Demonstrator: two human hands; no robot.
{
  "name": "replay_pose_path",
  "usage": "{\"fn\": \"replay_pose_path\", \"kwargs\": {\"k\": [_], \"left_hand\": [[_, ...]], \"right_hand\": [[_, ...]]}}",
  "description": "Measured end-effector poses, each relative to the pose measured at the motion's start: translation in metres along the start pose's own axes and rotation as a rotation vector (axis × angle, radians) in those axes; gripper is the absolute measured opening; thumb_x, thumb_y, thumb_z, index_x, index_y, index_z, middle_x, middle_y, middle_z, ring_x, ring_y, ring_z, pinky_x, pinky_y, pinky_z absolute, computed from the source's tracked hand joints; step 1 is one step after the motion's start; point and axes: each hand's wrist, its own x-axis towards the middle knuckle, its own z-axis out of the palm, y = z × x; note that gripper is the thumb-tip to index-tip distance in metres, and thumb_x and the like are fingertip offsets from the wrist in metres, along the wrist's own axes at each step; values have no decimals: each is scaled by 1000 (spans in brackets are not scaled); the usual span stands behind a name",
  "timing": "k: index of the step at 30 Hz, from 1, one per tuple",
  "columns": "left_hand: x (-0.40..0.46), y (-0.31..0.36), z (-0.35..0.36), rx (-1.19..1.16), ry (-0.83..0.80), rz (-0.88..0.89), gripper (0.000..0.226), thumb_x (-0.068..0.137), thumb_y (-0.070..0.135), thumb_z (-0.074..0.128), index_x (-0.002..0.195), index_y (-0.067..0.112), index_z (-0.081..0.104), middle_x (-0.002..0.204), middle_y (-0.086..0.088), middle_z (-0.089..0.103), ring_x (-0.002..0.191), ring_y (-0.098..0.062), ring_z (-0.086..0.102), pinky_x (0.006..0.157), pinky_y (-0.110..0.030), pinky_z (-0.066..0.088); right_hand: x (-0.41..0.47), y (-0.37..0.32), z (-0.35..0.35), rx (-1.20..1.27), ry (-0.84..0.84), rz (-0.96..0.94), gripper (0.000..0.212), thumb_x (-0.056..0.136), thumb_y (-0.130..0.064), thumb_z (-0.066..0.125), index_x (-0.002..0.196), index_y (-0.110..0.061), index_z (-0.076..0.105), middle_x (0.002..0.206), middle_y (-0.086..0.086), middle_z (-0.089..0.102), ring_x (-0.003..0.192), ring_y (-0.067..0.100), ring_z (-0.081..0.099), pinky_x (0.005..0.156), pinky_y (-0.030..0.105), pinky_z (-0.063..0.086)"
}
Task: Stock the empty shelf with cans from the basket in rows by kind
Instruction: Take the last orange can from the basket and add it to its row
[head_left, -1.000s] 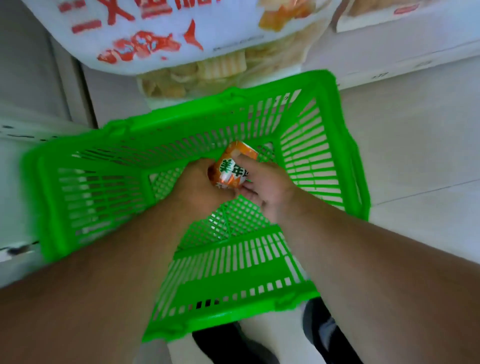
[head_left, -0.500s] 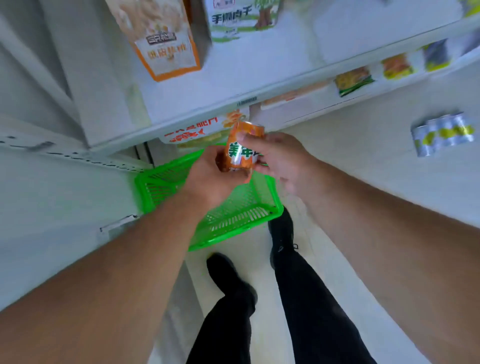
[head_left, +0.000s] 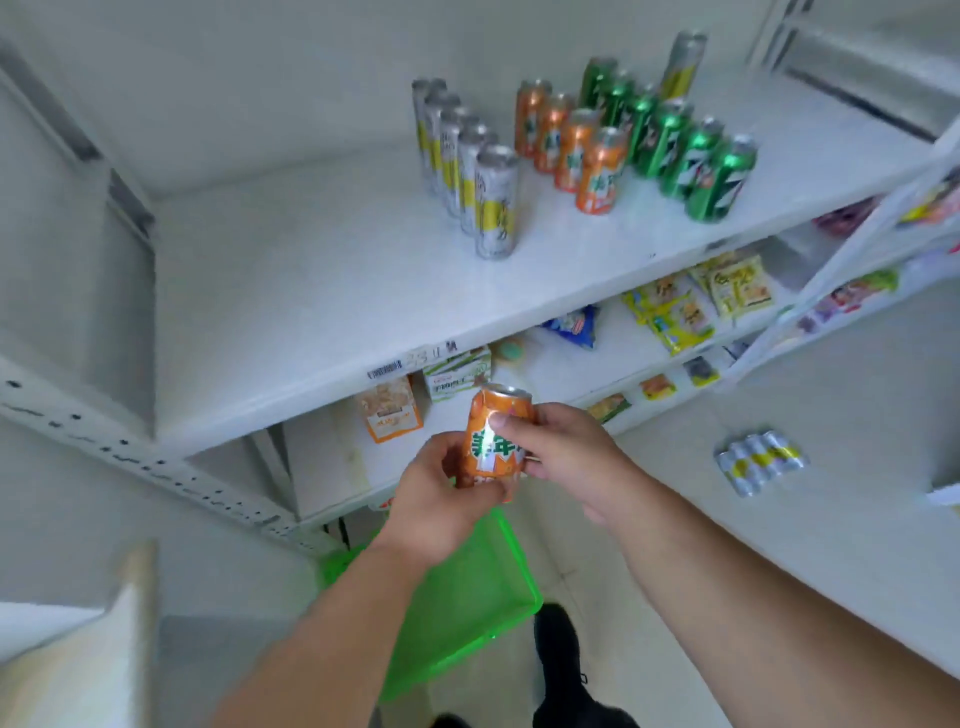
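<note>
Can (head_left: 496, 441): orange, upright, below shelf (head_left: 322, 291) edge.
Left hand (head_left: 449, 501): clasps its base.
Right hand (head_left: 566, 457): pinches its side (steadying).
Destination: orange row (head_left: 576, 143), likely.

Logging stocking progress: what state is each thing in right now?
orange can: upright, off the shelf, held by both hands
left hand: grips the can low
right hand: grips the can's side
shelf: partly stocked, three rows
orange row: four cans, upright
basket: on the floor
</note>
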Motion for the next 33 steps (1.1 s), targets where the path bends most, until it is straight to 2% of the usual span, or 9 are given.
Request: {"fn": "replay_pose_path", "kwargs": {"k": [3, 7, 11, 15, 19, 22, 28, 33], "left_hand": [[-11, 40, -2, -8, 10, 72, 51, 65, 23, 91, 107, 28, 62, 95, 3, 76, 87, -14, 73, 78, -30, 60], [-13, 79, 2, -18, 27, 134, 47, 71, 14, 89, 106, 25, 61, 95, 1, 76, 84, -13, 73, 71, -25, 60], [-1, 104, 17, -18, 62, 164, 49, 69, 17, 90, 109, 26, 62, 95, 4, 77, 88, -12, 74, 79, -25, 60], [20, 128, 52, -27, 105, 191, 51, 71, 17, 90, 110, 29, 60, 95, 6, 76, 88, -9, 72, 70, -15, 55], [50, 156, 105, -56, 135, 199, 55, 72, 16, 90, 116, 29, 58, 97, 5, 76, 88, -8, 72, 72, -17, 55], [75, 173, 147, -81, 171, 203, 57, 72, 16, 90, 118, 28, 58, 98, 6, 76, 91, -10, 73, 79, -25, 59], [118, 190, 202, -62, 232, 196, 57, 70, 21, 92, 115, 32, 59, 99, 9, 75, 96, -12, 72, 87, -33, 59], [145, 196, 218, 16, 266, 178, 57, 69, 26, 92, 114, 34, 58, 97, 12, 73, 95, -8, 68, 83, -28, 55]], "right_hand": [[-21, -37, -7, 16, 41, -82, 25, 82, -38, 85, 92, -15, 80, 102, 22, 78, 104, 43, 72, 100, 59, 55], [-33, -73, -18, 36, 30, -168, 17, 90, -27, 80, 100, -13, 78, 99, 13, 81, 100, 35, 76, 97, 51, 59], [-25, -95, -42, 21, 3, -217, 16, 90, -28, 80, 99, -15, 79, 97, 7, 81, 95, 25, 79, 95, 49, 60], [-5, -109, -81, 19, -6, -252, 22, 86, -32, 82, 102, -17, 78, 98, 4, 82, 95, 23, 79, 95, 49, 60], [21, -125, -137, 9, -12, -282, 21, 86, -26, 83, 103, -16, 76, 96, 3, 82, 92, 21, 79, 90, 44, 63], [41, -138, -184, 16, -22, -286, 26, 85, -22, 85, 107, -15, 73, 97, 3, 81, 91, 20, 79, 85, 39, 64], [76, -152, -246, -32, -66, -290, 21, 84, -23, 86, 99, -25, 70, 98, -3, 81, 88, 12, 78, 82, 32, 63], [106, -156, -265, -52, -72, -243, 28, 82, -25, 86, 105, -22, 71, 98, -4, 81, 91, 14, 78, 89, 40, 63]]}}
